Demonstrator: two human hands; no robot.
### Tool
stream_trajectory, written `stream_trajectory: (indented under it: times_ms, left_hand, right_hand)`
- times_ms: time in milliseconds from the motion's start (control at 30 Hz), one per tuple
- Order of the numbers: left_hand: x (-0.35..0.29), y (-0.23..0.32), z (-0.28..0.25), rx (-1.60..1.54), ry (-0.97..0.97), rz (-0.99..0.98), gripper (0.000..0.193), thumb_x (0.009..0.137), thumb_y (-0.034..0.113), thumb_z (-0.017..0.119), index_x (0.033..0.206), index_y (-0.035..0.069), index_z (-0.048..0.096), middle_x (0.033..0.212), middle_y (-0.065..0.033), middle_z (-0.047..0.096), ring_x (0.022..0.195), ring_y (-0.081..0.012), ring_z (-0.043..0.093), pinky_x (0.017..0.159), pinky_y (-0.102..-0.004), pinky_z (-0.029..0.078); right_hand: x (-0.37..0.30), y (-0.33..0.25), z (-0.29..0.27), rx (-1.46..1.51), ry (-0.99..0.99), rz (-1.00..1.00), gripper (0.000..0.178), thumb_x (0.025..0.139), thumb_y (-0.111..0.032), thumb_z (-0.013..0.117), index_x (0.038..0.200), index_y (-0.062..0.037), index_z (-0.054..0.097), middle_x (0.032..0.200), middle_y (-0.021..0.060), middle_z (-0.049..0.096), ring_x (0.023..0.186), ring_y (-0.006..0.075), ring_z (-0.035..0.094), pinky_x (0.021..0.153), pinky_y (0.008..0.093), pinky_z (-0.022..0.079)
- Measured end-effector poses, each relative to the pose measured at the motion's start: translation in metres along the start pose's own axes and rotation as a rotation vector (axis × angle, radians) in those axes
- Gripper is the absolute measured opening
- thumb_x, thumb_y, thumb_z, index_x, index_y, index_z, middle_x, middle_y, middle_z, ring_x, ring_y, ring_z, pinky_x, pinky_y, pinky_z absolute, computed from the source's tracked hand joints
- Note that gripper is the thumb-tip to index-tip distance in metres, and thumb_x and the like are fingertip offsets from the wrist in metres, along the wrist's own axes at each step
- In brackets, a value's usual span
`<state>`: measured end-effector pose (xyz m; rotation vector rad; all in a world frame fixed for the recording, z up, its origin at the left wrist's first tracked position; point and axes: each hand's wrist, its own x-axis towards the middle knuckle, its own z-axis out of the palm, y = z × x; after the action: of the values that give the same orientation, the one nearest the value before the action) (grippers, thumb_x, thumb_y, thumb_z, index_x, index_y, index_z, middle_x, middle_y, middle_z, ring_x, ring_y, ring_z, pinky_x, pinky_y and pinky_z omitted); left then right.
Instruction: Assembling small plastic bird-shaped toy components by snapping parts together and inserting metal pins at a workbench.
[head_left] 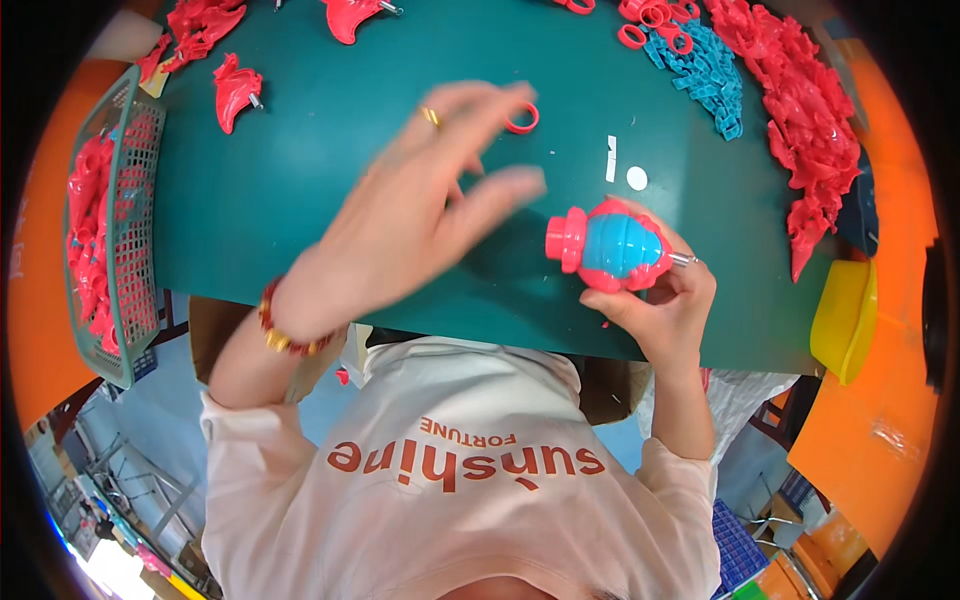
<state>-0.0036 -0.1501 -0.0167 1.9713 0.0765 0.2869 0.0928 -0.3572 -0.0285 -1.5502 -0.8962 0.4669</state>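
Note:
My right hand (672, 310) grips a toy body (622, 245) of glossy red plastic with a ribbed blue belly. A round red neck sticks out at its left end, and a metal pin (684, 260) at its right. My left hand (420, 200), slightly blurred, hovers over the table with thumb and fingers apart, holding nothing. Its fingertips are close by a red plastic ring (522, 118), partly covering it from this view; whether they touch it I cannot tell.
Red plastic parts (800, 110) are heaped at the far right beside small blue pieces (705, 75) and red rings (655, 14). A green mesh basket (138, 210) of red parts stands left. Red pieces with pins (238, 92) lie far left. A yellow bin (843, 322) sits right.

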Motion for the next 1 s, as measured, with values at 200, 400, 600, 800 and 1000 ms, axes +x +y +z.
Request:
stream_trajectory:
  times_ms: [200, 400, 600, 800, 1000]
  left_hand:
    - [0.032, -0.027, 0.004, 0.808, 0.022, 0.192, 0.029, 0.085, 0.019, 0.062, 0.109, 0.003, 0.059, 0.119, -0.0128, 0.054, 0.091, -0.0171, 0.059, 0.071, -0.0283, 0.051]
    - [-0.015, 0.014, 0.035, -0.805, 0.001, -0.238, 0.047, 0.095, 0.030, 0.049, 0.126, -0.005, 0.045, 0.129, -0.0134, 0.048, 0.117, -0.0208, 0.048, 0.098, -0.0351, 0.041]
    - [-0.039, 0.012, 0.069, -0.943, 0.304, -0.149, 0.038, 0.095, 0.021, 0.051, 0.126, -0.001, 0.049, 0.117, -0.0070, 0.048, 0.104, -0.0141, 0.048, 0.090, -0.0276, 0.039]
    - [-0.049, 0.012, 0.069, -0.339, 0.405, -0.065, 0.035, 0.096, 0.016, 0.043, 0.123, -0.004, 0.050, 0.118, -0.0143, 0.051, 0.105, -0.0231, 0.051, 0.091, -0.0306, 0.040]
    - [-0.045, 0.009, 0.058, 0.308, 0.421, 0.232, 0.036, 0.092, 0.012, 0.044, 0.118, -0.012, 0.051, 0.123, -0.0264, 0.051, 0.119, -0.0408, 0.046, 0.091, -0.0406, 0.042]
  right_hand:
    - [0.002, 0.000, -0.005, -0.048, 0.075, 0.046, 0.063, 0.061, -0.004, 0.083, 0.115, 0.0080, 0.055, 0.111, 0.0110, 0.061, 0.093, 0.0151, 0.061, 0.078, 0.0282, 0.052]
    - [-0.002, 0.001, -0.004, 0.443, 0.132, 0.272, 0.075, 0.056, -0.016, 0.088, 0.117, 0.0095, 0.052, 0.119, 0.0159, 0.056, 0.103, 0.0197, 0.057, 0.088, 0.0341, 0.048]
    - [-0.004, -0.006, 0.019, 0.294, 0.203, 0.196, 0.076, 0.053, -0.017, 0.089, 0.115, 0.0094, 0.053, 0.118, 0.0167, 0.056, 0.102, 0.0207, 0.059, 0.087, 0.0329, 0.048]
    - [0.000, -0.010, 0.023, -0.181, 0.093, -0.172, 0.077, 0.055, -0.017, 0.089, 0.118, 0.0063, 0.052, 0.103, 0.0143, 0.063, 0.092, 0.0192, 0.063, 0.082, 0.0313, 0.051]
    - [-0.009, -0.013, 0.022, -0.242, 0.086, -0.111, 0.078, 0.053, -0.023, 0.089, 0.115, 0.0093, 0.053, 0.108, 0.0173, 0.061, 0.094, 0.0208, 0.062, 0.083, 0.0320, 0.051]
